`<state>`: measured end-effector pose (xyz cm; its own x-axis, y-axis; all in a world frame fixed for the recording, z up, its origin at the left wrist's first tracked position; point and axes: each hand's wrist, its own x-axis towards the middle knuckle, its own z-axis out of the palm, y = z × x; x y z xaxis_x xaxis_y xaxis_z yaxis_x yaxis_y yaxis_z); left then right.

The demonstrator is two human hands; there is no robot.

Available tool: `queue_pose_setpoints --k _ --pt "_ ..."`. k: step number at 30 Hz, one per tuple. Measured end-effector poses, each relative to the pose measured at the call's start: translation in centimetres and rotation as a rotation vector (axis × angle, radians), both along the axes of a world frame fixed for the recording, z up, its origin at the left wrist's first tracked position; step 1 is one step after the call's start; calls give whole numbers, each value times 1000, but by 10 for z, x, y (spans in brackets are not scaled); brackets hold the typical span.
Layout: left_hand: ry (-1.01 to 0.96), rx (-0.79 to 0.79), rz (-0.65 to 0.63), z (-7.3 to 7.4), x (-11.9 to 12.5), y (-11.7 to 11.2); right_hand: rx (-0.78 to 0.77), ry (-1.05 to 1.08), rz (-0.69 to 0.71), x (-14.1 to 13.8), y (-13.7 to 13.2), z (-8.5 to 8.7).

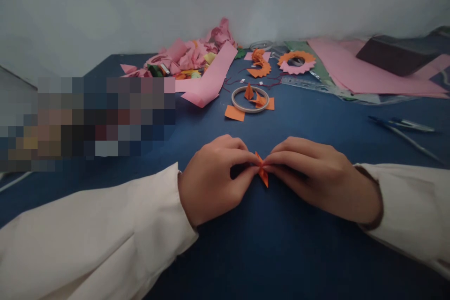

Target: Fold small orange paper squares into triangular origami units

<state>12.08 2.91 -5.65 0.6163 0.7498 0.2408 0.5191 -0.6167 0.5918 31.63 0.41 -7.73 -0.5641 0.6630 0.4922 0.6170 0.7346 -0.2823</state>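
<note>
Between my two hands is a small folded piece of orange paper [263, 178], its pointed ends sticking out above and below the fingertips. My left hand [220, 176] pinches it from the left with thumb and forefinger. From the right, the fingertips of my right hand [316, 173] close on the same paper. Just beyond the hands a roll of tape [236, 104] lies flat, with orange folded pieces [249, 92] inside its ring. Next to the roll lies a flat orange paper rectangle [234, 113].
Crumpled pink paper [191, 56] is heaped at the back left, with a long pink strip [218, 72] in front. An orange and pink paper ring [297, 63], a clear ruler [316, 88], pink sheets [337, 65], a dark flat object [393, 55] and pens [413, 125] lie right. A blurred patch hides the left.
</note>
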Motion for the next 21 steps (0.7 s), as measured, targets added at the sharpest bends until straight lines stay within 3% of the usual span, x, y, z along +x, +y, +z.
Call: queue_pose_setpoints --k 8,16,21 --pt "1 50 -6 -1 0 -1 15 -1 13 0 1 1" --pt "4 -29 -48 2 -2 0 -5 6 46 0 0 1" --pt "25 -69 96 6 -1 -3 15 -22 56 1 -1 2"
